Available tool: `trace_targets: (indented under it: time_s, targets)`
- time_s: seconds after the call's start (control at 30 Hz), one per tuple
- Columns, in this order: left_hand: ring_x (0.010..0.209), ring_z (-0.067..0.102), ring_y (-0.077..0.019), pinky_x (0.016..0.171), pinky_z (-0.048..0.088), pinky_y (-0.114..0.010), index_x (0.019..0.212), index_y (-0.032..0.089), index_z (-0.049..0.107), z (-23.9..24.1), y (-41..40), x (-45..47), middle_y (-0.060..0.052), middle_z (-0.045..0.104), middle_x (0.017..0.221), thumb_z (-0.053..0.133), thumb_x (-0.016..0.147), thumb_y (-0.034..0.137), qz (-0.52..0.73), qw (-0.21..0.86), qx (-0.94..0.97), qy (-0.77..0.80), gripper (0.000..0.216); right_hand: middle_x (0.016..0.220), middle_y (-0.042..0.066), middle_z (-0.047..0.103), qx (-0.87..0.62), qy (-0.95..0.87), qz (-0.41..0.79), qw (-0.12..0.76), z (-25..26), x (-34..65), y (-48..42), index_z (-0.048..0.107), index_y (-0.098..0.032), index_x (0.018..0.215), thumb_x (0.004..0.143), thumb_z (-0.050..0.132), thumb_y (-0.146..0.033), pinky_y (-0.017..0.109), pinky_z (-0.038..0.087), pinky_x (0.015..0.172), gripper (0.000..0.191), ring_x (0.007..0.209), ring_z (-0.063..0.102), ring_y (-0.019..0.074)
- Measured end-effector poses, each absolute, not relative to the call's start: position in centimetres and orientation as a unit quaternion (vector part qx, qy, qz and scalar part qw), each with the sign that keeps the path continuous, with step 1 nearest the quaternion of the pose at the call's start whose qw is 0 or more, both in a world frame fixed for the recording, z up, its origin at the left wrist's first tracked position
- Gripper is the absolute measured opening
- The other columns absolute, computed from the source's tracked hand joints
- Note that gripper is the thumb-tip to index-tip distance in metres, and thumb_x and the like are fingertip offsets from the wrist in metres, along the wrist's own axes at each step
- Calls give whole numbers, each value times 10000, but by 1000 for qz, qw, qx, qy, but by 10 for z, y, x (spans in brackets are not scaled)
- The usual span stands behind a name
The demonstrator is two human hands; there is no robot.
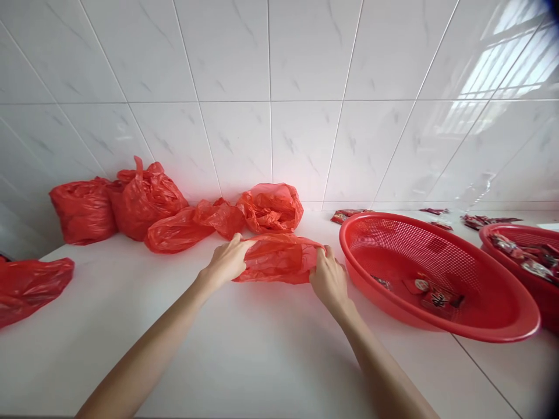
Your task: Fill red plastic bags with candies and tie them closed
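A thin red plastic bag is stretched between my two hands, low over the white table. My left hand is closed on the left side of its rim. On the right side, my right hand pinches the rim, fingers curled. The bag's mouth is held apart, and nothing shows inside it. Just right of my right hand stands a large red plastic basket with perforated sides and a few small wrapped packets at its bottom.
Filled red bags stand at the back left. Crumpled red bags lie along the tiled wall, another bag at the left edge. A second red basket holds several packets at far right, with a clear bottle behind.
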State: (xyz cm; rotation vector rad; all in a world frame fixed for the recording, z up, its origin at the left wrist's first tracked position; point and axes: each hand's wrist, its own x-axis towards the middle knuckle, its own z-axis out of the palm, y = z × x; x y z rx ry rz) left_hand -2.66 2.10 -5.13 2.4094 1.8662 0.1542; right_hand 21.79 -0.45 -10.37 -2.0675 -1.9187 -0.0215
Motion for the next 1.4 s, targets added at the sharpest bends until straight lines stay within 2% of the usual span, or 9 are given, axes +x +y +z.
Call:
trace_targets:
  time_s: [0.13,0.27,0.4,0.6,0.8,0.97,1.07,1.23,1.4]
  targets:
    - [882,680,-272,695,513,-326,1487,361,416,-53,19,-33,-90,616,1221,538,694,118,93,163,805,563,839,1452,198,445,-674,-687,78,260,-108,220,0,475,-126,1320,764,361,4,323,455,717,582,895,656,235]
    - [1072,641,-250,791,541,-329,1534,318,328,-52,13,-30,-72,513,1455,524,730,155,208,333,780,487,843,1232,106,634,-553,-657,213,466,-110,217,3,524,-165,1320,742,394,-39,312,490,811,606,1006,630,222]
    - [948,657,-190,762,549,-318,1521,316,347,-49,10,-33,-65,503,1475,537,706,144,244,488,714,440,854,1011,58,668,-527,-603,259,541,-111,217,4,686,-182,1100,786,461,-160,307,498,755,387,835,626,192]
    - [1083,653,-241,803,556,-324,1492,281,416,-47,18,-60,-90,556,1441,524,643,102,246,486,710,447,874,1064,45,613,-643,-649,153,377,-108,221,2,754,-270,1056,850,564,-303,287,448,710,281,803,628,170]
    - [1204,609,-280,908,544,-373,1472,345,437,-37,28,-96,-60,616,1358,685,731,280,113,445,776,433,784,1283,124,542,-694,-689,83,190,-103,213,-4,576,-203,1302,840,640,-457,298,430,633,531,770,660,202]
    - [1302,521,-294,1027,475,-410,1275,319,654,-31,15,-64,-56,563,1420,660,812,441,220,214,816,489,479,1260,152,546,-688,-702,94,158,-108,208,-4,470,-179,1357,768,721,-513,299,439,619,723,798,679,233]
    - [1114,634,-228,952,511,-354,1166,283,715,-38,4,-25,-45,634,1318,512,922,355,237,185,868,396,326,1245,139,560,-680,-705,102,172,-111,208,-4,409,-193,1411,780,710,-524,294,436,620,773,820,681,237]
    - [1005,653,-262,1033,405,-483,909,217,735,-71,14,14,-87,740,945,441,912,176,67,72,916,390,297,1217,111,586,-671,-719,84,162,-111,211,-3,462,-228,1400,947,512,-444,286,430,632,504,834,681,213]
    - [1108,614,-323,1101,139,-715,896,222,713,-92,35,5,-98,742,998,559,854,212,-18,42,882,469,159,1050,72,635,-670,-731,71,106,-109,215,-1,682,-258,1112,946,509,-294,272,423,641,243,795,691,200]
